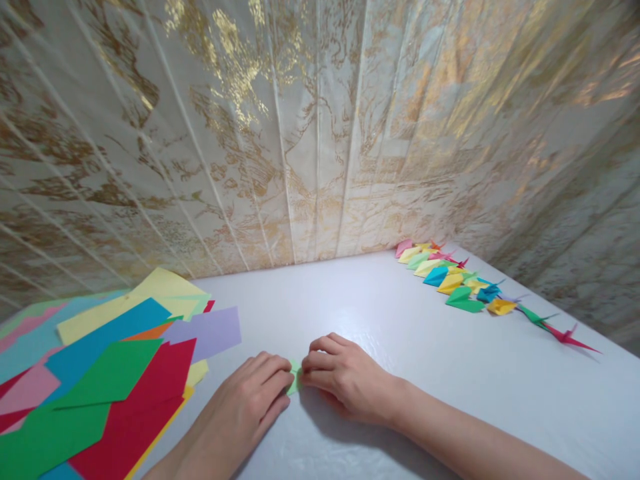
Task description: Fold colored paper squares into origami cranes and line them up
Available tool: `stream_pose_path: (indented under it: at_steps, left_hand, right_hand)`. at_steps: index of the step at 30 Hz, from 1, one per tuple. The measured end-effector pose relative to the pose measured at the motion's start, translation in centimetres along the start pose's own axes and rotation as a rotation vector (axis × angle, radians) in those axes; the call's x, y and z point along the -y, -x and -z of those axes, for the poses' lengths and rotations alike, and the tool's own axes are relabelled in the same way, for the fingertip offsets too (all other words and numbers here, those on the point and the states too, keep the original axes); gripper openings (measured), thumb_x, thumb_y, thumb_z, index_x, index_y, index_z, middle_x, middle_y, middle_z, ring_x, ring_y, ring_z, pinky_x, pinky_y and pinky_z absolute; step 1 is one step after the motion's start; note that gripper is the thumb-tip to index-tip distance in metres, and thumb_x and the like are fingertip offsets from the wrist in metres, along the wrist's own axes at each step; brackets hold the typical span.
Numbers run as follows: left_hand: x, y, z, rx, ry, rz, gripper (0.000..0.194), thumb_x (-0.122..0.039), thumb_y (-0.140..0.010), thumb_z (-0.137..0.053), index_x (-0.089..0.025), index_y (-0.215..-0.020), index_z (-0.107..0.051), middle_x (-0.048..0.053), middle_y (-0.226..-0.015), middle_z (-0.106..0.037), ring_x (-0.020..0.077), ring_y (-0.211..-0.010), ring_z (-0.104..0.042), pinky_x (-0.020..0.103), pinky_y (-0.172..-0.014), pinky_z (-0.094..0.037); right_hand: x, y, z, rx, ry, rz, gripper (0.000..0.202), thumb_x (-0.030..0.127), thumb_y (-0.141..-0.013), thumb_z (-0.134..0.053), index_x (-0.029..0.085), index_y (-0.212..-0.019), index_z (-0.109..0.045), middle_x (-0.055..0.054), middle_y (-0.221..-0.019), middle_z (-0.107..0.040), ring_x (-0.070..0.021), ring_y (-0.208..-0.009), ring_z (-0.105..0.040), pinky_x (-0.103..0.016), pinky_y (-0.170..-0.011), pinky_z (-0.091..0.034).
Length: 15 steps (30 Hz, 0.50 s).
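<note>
A small piece of light green folded paper (295, 379) lies on the white table between my two hands, mostly covered by fingers. From the left, my left hand (257, 390) presses its bent fingertips on the paper's left side. My right hand (345, 377) has its fingers curled together over the right side. Both hands rest low on the tabletop, close to each other. The paper's full shape and folds are hidden.
Coloured paper sheets (145, 407) lie in an overlapping pile at the left. Several folded paper cranes (493, 293) and flat folded pieces stand in rows along the right edge of the table (310, 300). A gold-patterned curtain (300, 147) hangs behind.
</note>
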<state>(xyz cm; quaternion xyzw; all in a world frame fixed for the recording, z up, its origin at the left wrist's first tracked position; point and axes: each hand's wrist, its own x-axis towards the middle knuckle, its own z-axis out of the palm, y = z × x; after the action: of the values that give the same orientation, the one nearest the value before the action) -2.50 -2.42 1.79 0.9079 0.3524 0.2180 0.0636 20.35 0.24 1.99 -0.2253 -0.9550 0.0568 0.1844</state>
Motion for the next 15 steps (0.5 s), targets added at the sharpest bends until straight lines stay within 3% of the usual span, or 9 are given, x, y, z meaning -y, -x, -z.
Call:
stream_pose_path:
  at_steps: [4,11,15]
  left_hand:
    - [0.40,-0.10,0.30,-0.021,-0.010,-0.048,0.025,-0.010,-0.099,-0.041,-0.020,-0.090,-0.062,0.003,-0.096,-0.067,0.0188,-0.084,-0.060,0.031,-0.076,-0.050]
    - [0.04,-0.44,0.42,-0.070,-0.097,-0.129,0.027,-0.008,-0.099,-0.038,-0.019,-0.090,-0.062,0.004,-0.089,-0.068,0.0197,-0.078,-0.060,0.032,-0.071,-0.050]
    - [0.13,-0.48,-0.01,-0.085,-0.053,-0.075,0.024,-0.005,-0.095,-0.039,-0.020,-0.093,-0.058,0.003,-0.091,-0.066,0.0206,-0.082,-0.060,0.033,-0.074,-0.048]
  right_hand:
    - [-0.16,0.02,-0.14,-0.013,-0.031,0.003,0.019,0.008,-0.084,-0.058,0.019,-0.098,-0.066,-0.002,-0.099,-0.072,-0.0212,-0.098,-0.055,-0.034,-0.082,-0.040]
    - [-0.24,0.07,0.22,0.007,0.056,0.100,0.012,0.012,-0.093,-0.056,0.016,-0.086,-0.064,-0.004,-0.093,-0.070,-0.0205,-0.094,-0.052,-0.034,-0.080,-0.039]
    - [-0.28,0.21,0.47,0.009,0.074,0.161,0.011,0.014,-0.095,-0.054,0.014,-0.098,-0.065,-0.005,-0.095,-0.070,-0.0208,-0.093,-0.051,-0.033,-0.081,-0.038]
